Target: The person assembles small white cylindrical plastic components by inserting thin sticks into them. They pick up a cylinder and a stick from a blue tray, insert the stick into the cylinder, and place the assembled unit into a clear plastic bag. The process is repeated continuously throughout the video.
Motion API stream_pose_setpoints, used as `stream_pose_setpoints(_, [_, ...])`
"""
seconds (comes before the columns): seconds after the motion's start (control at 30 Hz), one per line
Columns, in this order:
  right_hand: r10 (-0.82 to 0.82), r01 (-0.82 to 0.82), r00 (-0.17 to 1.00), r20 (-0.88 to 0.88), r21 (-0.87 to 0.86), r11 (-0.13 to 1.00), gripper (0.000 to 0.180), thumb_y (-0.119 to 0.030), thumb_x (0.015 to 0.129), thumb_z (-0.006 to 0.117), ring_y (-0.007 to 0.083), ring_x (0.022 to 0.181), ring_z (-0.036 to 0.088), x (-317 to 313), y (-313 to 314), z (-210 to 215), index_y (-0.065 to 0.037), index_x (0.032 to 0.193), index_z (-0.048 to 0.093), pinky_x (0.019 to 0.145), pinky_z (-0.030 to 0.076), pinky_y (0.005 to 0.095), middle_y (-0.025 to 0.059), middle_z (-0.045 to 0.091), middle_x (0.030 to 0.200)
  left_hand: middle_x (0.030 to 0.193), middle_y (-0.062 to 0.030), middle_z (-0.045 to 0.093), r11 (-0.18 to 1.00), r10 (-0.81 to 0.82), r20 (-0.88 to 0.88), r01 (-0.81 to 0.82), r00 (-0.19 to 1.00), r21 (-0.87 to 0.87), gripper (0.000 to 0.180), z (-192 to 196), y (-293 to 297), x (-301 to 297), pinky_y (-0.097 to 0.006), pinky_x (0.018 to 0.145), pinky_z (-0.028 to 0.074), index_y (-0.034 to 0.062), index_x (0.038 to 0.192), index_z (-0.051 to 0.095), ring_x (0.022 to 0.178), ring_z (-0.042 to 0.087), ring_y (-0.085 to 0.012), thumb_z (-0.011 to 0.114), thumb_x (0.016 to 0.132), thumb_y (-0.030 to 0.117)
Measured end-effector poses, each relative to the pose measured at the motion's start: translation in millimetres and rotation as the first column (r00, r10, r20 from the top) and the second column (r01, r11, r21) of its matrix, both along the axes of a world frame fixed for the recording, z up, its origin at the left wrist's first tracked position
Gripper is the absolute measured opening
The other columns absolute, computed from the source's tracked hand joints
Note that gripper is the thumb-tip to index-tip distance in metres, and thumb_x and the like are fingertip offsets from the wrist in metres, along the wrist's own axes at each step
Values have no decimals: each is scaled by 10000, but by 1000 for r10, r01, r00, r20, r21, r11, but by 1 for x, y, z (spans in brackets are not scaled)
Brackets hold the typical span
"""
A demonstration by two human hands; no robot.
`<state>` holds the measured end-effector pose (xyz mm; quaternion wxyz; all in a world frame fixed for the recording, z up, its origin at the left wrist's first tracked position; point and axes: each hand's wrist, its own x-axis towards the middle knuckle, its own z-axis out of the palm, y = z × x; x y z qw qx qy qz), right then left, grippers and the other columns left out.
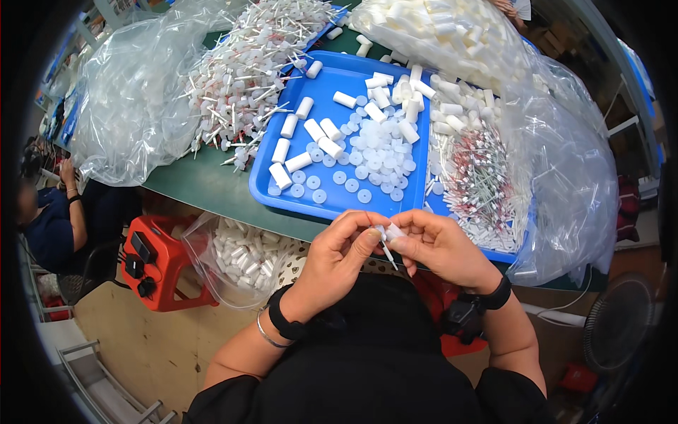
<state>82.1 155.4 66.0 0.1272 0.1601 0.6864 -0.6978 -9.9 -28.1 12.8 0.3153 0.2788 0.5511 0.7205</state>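
My left hand (345,253) and my right hand (441,249) meet in front of the blue tray (282,200), above my lap. Between the left thumb and fingers is a small part with a thin white stem (389,256) pointing down and a translucent piece at its top. A short white cylinder (395,232) is pinched in my right fingertips, against the top of that part. Fingers partly hide where the two meet. In the tray lie several white cylinders (315,130) and a heap of translucent discs (381,150).
Left of the tray rises a pile of stemmed parts (244,71), beside a clear plastic bag (134,99). A bag of white cylinders (452,32) and thin red-and-white parts (484,173) lie right. Below the green table (191,177) are a red stool (159,265) and another bag (233,258). Someone sits left.
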Motion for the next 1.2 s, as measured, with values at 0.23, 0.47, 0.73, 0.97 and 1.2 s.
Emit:
stream_pose_setpoints(0.23, [17,14,994,113,-264,964,235,-163,1059,566,66,689,614,12,13,-7,31,1184,605,613,550,233,49,681,909,1091,-84,676,988,-150,361,156,920,14,300,1,-4,-1,-285,820,540,-4,1186,622,928,665,-144,550,1075,266])
stream_pose_setpoints(0.47, [32,-27,998,-45,93,995,177,-110,1059,531,113,745,669,23,-3,-5,4,1193,513,675,583,272,87,680,900,1031,-30,668,986,-165,566,150,808,73,310,-10,2,8,-242,820,532,7,1263,628,913,641,-86,590,1058,236])
stream_pose_setpoints(0.73, [-136,131,991,7,-313,941,220,-60,1001,610,151,796,700,34,6,-10,-33,1158,459,718,599,293,112,656,921,1150,-77,666,991,-86,334,116,939,-71,353,6,8,20,-247,879,541,-15,1350,586,963,651,-104,630,1015,87])
stream_pose_setpoints(0.97, [-151,263,964,-217,727,635,175,-146,1004,615,284,843,702,59,90,29,-28,1130,645,759,535,339,152,701,951,1132,-139,680,980,-180,510,199,841,17,232,3,12,15,-266,762,547,11,1228,554,881,669,-143,607,1011,73])
stream_pose_setpoints(1.2, [-10,-62,998,61,957,-283,170,15,758,625,356,940,614,112,195,-14,-35,917,660,806,533,444,150,645,905,1112,-159,661,927,-364,636,330,681,177,170,6,20,12,-282,750,535,66,1160,480,830,649,-138,522,1081,211])
